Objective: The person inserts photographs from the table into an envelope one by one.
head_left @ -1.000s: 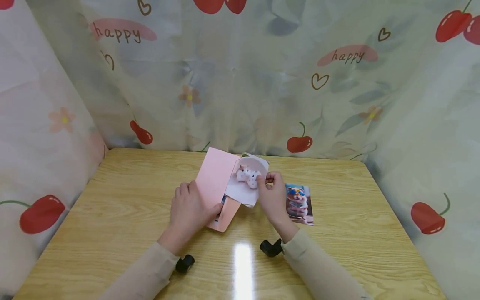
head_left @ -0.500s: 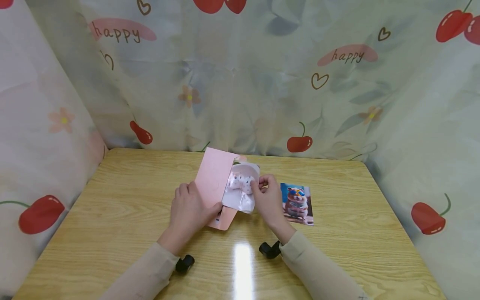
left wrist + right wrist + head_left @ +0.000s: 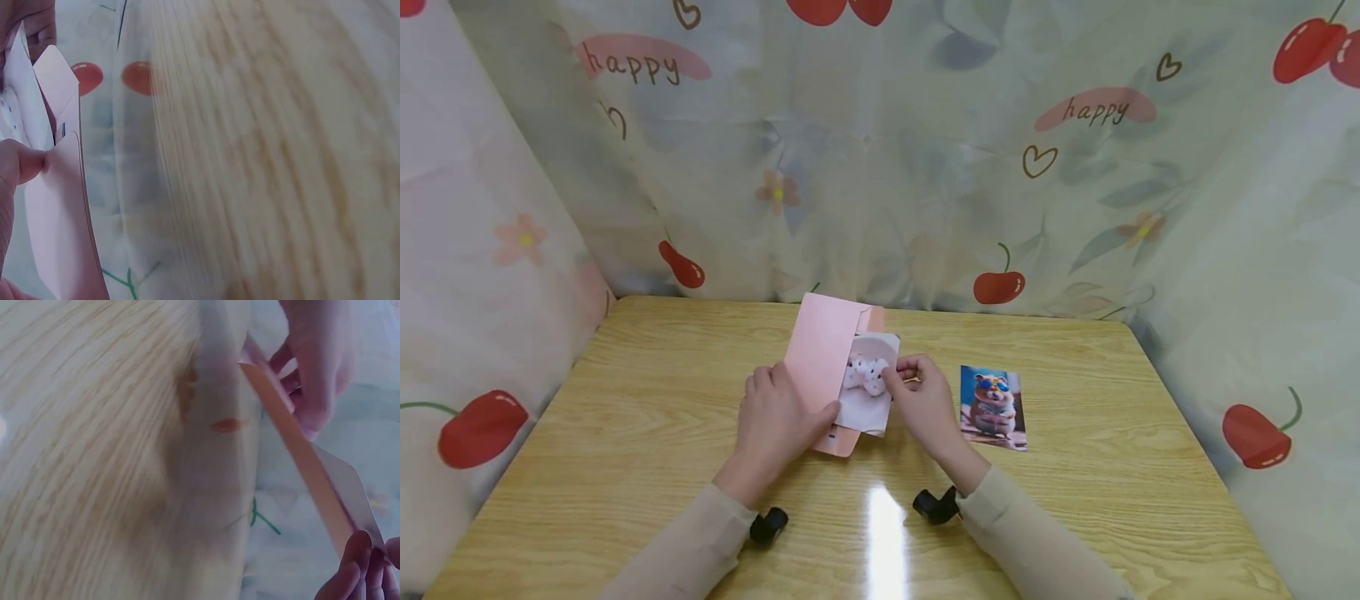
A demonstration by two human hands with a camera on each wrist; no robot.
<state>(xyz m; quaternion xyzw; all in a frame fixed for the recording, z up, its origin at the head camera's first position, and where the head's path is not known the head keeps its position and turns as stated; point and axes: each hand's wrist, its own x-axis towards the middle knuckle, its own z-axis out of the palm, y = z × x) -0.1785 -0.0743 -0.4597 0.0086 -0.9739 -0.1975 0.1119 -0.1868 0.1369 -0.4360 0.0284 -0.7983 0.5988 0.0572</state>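
Note:
A pink envelope [image 3: 822, 346] is held tilted above the table by my left hand [image 3: 771, 429], thumb over its front in the left wrist view. Its peach flap [image 3: 294, 450] extends along the open right side. A photo [image 3: 859, 410] of white, dark-spotted animals sits partly inside the envelope's opening, its left part hidden behind the front panel. My right hand [image 3: 925, 404] pinches this photo's right edge between thumb and fingers. On the table right of that hand lies another photo [image 3: 992, 408], showing a hamster in sunglasses.
The wood-grain table [image 3: 647, 392] reflects a bright light strip near its front. A curtain [image 3: 865, 167] printed with cherries surrounds the back and sides. Black wrist devices [image 3: 769, 527] show by both cuffs.
My right hand has moved left and slightly down, sliding the spotted-animal photo deeper into the envelope. The envelope has shifted slightly left in my left hand. More of the hamster photo shows.

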